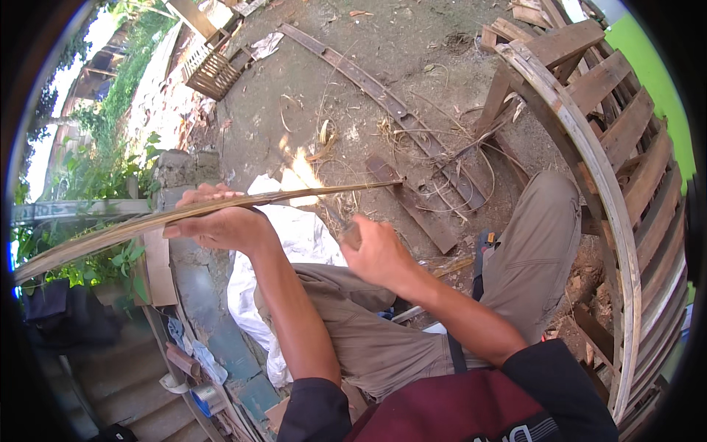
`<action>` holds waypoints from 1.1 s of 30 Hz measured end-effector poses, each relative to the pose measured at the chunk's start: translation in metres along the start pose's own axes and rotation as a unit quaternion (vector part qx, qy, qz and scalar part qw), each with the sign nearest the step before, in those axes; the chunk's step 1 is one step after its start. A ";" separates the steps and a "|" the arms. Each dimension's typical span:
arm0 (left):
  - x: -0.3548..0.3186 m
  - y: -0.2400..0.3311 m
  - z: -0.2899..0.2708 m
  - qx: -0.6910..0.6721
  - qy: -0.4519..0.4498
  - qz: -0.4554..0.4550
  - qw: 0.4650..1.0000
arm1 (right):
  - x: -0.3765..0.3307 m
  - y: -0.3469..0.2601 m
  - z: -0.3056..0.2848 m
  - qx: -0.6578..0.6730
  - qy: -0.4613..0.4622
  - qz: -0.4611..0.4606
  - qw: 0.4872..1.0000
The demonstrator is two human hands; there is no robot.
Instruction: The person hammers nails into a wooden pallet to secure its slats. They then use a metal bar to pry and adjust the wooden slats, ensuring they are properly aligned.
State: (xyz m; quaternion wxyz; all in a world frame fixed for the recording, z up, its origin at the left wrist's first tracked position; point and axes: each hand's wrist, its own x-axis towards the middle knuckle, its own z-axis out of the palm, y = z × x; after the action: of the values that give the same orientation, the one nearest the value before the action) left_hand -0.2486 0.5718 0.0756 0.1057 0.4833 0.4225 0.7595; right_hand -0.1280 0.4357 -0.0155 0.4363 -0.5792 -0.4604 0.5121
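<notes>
A long, split bamboo strip [103, 239] runs from the left rim to the middle, tapering to a thin dark tip at its right end. My left hand [221, 225] supports it from below, with fingers wrapped round it. Below the strip's thin end, my right hand [377, 250] is closed on what looks like a small knife [335, 218]; its thin grey blade is hard to make out. The blade appears apart from the strip. Under my left forearm, a white cloth [247, 283] lies against my leg.
A slatted wooden frame [626, 158] curves along the right side. Wooden planks [412, 206] and a long dark beam [353, 72] lie on the dirt ground among thin shavings. A slatted crate [211, 72] stands at the far left, near plants and a low block wall [188, 168].
</notes>
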 end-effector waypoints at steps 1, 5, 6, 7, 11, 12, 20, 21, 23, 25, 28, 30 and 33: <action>0.000 0.001 0.000 -0.009 -0.012 -0.007 1.000 | -0.004 -0.013 0.002 -0.014 -0.002 -0.052 0.999; 0.001 0.012 0.006 -0.021 0.027 -0.068 0.997 | 0.004 0.022 0.002 -0.023 0.024 0.003 0.999; 0.005 0.012 0.007 -0.039 0.051 -0.091 0.994 | 0.011 0.042 -0.004 -0.034 0.037 0.044 0.998; 0.008 0.012 0.008 -0.057 0.073 -0.115 0.989 | 0.018 0.052 -0.014 -0.026 0.016 0.104 0.994; 0.005 0.002 -0.008 -0.083 0.027 -0.064 0.994 | -0.009 -0.013 -0.003 -0.007 -0.022 -0.025 0.999; 0.005 0.005 -0.001 -0.092 0.022 -0.059 0.994 | -0.016 -0.019 0.006 -0.027 -0.025 -0.072 0.997; 0.013 0.004 -0.004 -0.060 0.052 -0.075 0.994 | 0.005 0.038 -0.002 -0.045 0.009 0.047 0.998; 0.010 0.001 -0.006 -0.048 0.046 -0.071 0.995 | -0.004 0.012 0.001 -0.033 0.000 0.013 0.999; 0.005 0.002 -0.004 -0.025 0.028 -0.061 0.997 | -0.014 -0.001 0.012 -0.043 -0.009 -0.064 0.997; 0.003 0.007 -0.003 0.036 0.061 -0.074 0.995 | -0.010 0.022 0.021 -0.045 0.013 -0.048 0.998; 0.011 0.002 -0.009 0.107 0.097 -0.039 0.989 | 0.010 0.054 0.011 -0.066 0.021 0.052 0.996; 0.011 -0.001 -0.009 0.129 0.100 -0.016 0.987 | 0.009 0.036 0.005 -0.066 0.008 0.065 0.996; 0.002 0.004 -0.007 0.155 0.093 -0.004 0.983 | -0.006 -0.014 0.027 -0.024 0.001 -0.054 0.998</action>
State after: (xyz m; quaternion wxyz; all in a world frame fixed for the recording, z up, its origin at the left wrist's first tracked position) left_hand -0.2543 0.5667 0.0779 -0.0070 0.4193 0.5453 0.7258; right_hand -0.1560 0.4331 -0.0030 0.4496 -0.5645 -0.5027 0.4760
